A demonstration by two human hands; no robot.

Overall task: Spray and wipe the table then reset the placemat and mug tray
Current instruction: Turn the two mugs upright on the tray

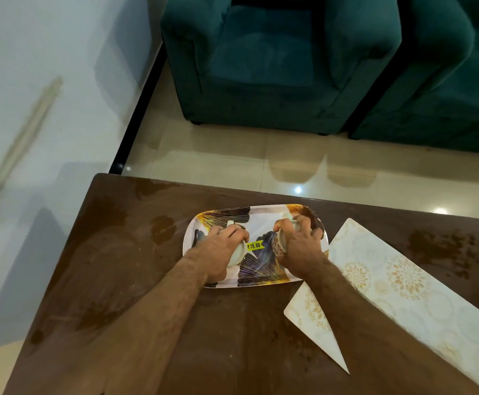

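Rounded rectangular tray with purple and gold leaf print [261,269], lying flat on the far middle of the dark brown wooden desk [136,280], yellow price sticker [254,245] at centre. Two pale ceramic mugs on it: plain cream mug [237,256] on the left half, gold-patterned cream mug [278,244] on the right half, apparently tilted. Left hand [218,249] clamped over the plain mug, grip closed around its body. Right hand [298,242] clamped over the patterned mug likewise. Cream placemat with gold floral medallions [403,286] just beside the tray's right end, lying askew, near corner under the right forearm. Damp blotches across the desk, so wiping looks done; reset stage, judged. For a clean finish: set both mugs upright, spaced evenly, handles matched; release straight up, no dragging on the glossy tray. Placemat squaring with the desk edge probably next. Beyond: beige tiled floor [232,161], teal velvet armchairs [275,58].
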